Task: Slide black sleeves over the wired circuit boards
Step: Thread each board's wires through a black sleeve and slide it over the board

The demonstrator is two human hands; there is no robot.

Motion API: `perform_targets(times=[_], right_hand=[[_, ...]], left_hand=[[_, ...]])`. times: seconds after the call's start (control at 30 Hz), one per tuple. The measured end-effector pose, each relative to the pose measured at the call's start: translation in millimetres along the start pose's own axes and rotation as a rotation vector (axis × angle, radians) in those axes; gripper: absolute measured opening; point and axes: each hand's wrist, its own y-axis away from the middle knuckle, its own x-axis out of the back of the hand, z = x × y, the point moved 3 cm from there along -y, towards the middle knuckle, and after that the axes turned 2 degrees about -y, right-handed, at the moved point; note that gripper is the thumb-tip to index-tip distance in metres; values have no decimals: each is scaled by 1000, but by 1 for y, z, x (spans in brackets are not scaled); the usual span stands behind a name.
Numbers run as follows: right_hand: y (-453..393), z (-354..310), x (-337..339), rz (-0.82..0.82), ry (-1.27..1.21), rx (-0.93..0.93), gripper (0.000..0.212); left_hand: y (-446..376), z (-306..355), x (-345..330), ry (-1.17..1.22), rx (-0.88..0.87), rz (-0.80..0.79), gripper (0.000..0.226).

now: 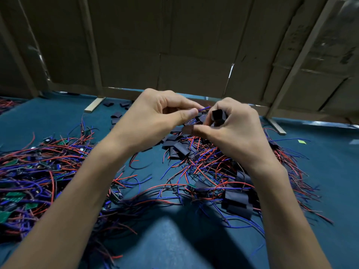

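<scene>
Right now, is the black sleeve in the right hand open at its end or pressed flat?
Open: the black sleeve in the right hand shows a squarish mouth toward the camera.

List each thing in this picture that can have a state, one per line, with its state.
left hand: pinching wire ends
right hand: gripping a black sleeve
black sleeve: held, mouth open towards the camera
loose sleeves: lying flat, empty
left wire pile: boards bare
right wire pile: some boards sleeved

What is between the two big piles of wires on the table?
In the head view, the person's left forearm, a few stray wires and bare blue table.
</scene>
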Motion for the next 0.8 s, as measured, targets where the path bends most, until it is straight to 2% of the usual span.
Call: perform_targets(times=[0.2,0.33,0.4,0.47,0.57,0.63,0.8], right_hand=[[0,-1,-4,-21,131,83,29],[0,-2,-5,-74,111,119,34],[1,-4,-9,-106,106,148,52],[0,-3,-11,-104,-35,143,73],[-4,3,-3,-143,-572,65,82],[-5,6,3,-151,-871,27,77],[-4,3,-4,-62,-1026,-62,43]], left_hand=[[3,8,-8,160,17,-63,12],[2,9,-10,108,12,-84,9],[1,8,-13,62,17,-90,11],[1,5,-17,30,64,-63,18],[1,-3,-15,275,196,61,18],[1,-6,-16,473,266,109,20],[-2,-6,-24,757,337,92,29]])
